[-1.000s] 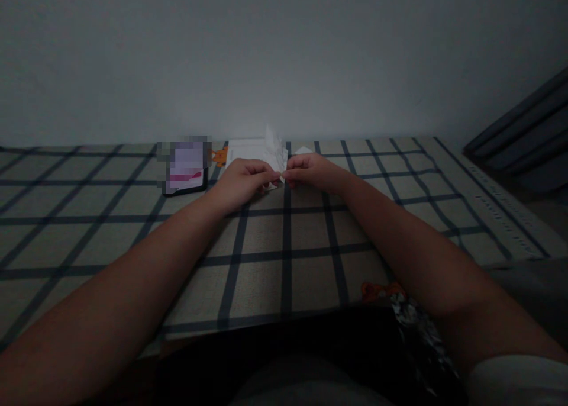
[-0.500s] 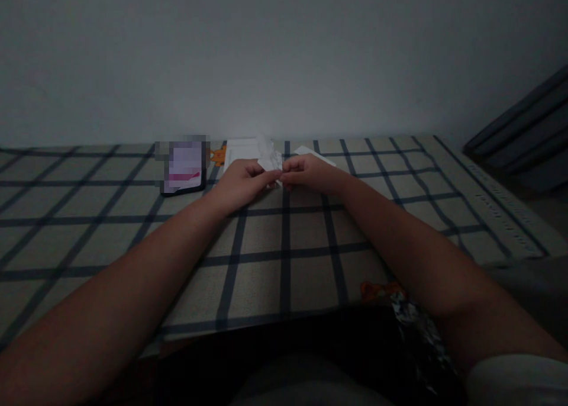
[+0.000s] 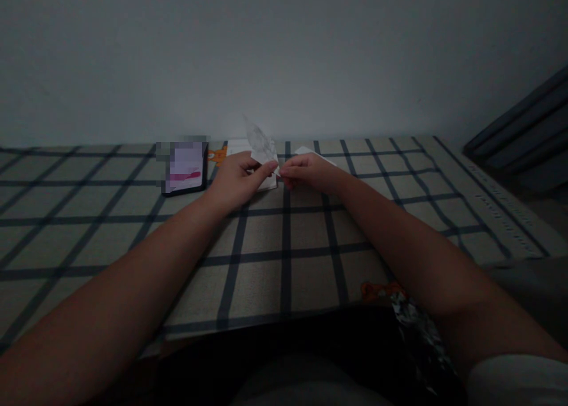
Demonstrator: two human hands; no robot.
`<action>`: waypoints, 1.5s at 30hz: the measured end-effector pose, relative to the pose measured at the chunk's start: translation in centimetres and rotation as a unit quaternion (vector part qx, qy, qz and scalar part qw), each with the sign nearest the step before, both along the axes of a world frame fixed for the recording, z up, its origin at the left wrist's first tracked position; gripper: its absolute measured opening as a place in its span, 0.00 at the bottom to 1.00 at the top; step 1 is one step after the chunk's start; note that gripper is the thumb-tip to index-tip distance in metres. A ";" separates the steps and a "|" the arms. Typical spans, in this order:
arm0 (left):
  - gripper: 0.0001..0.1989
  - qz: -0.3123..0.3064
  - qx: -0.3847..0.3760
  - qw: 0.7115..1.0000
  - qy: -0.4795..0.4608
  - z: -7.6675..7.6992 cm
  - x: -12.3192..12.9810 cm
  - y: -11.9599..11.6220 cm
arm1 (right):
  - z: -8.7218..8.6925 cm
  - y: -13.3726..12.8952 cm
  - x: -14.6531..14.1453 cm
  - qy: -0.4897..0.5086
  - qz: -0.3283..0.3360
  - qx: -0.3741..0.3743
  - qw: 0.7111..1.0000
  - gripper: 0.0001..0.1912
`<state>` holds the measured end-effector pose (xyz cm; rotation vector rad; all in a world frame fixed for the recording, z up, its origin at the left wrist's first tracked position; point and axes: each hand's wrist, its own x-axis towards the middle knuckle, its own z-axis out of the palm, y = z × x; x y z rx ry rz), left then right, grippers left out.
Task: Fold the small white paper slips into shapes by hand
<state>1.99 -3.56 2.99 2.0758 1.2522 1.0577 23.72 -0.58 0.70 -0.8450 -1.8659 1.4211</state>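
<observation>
A thin, whitish folded piece of paper point(image 3: 261, 142), with a pointed top leaning left, stands up between my hands. My left hand point(image 3: 235, 182) is closed on its lower part, thumb in front and fingers behind. At the paper's lower right corner, the fingertips of my right hand point(image 3: 305, 170) are pinched together. Beneath and behind my left hand lies a white pad or sheet point(image 3: 236, 147), partly covered by the hand. Another white sheet point(image 3: 316, 153) shows behind my right hand, which hides most of it.
A dark-framed phone or tablet point(image 3: 204, 175) with a blurred screen is left of my hands. The checked tablecloth point(image 3: 261, 234) bears orange bear prints. A pale wall point(image 3: 284, 57) rises behind the table, and dark slatted panels point(image 3: 528, 122) are at the right.
The paper's top has opened out and now leans left as a clearer point. My left hand has shifted slightly left, while my right hand stays nearly in place.
</observation>
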 end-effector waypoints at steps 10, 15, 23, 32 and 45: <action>0.19 -0.003 0.034 0.999 0.014 -0.9 -0.1 0.4 | 0.2 0.0 0.0 -0.018 0.014 0.042 0.999 0.14; 0.19 0.000 0.037 0.999 0.001 -1.1 0.0 0.5 | 0.6 -0.3 -0.1 -0.018 0.009 0.074 0.997 0.13; 0.15 -0.016 0.015 0.999 -0.041 -0.8 0.2 0.3 | 0.9 -0.7 -0.3 -0.033 0.000 0.070 0.997 0.11; 0.17 -0.010 0.026 0.999 -0.026 -1.0 0.0 0.5 | 0.6 -0.4 -0.2 -0.035 0.001 0.079 0.996 0.16; 0.13 -0.015 -0.042 0.996 -0.073 -1.1 0.1 0.7 | 0.9 -0.5 -0.3 -0.006 -0.014 0.057 0.998 0.13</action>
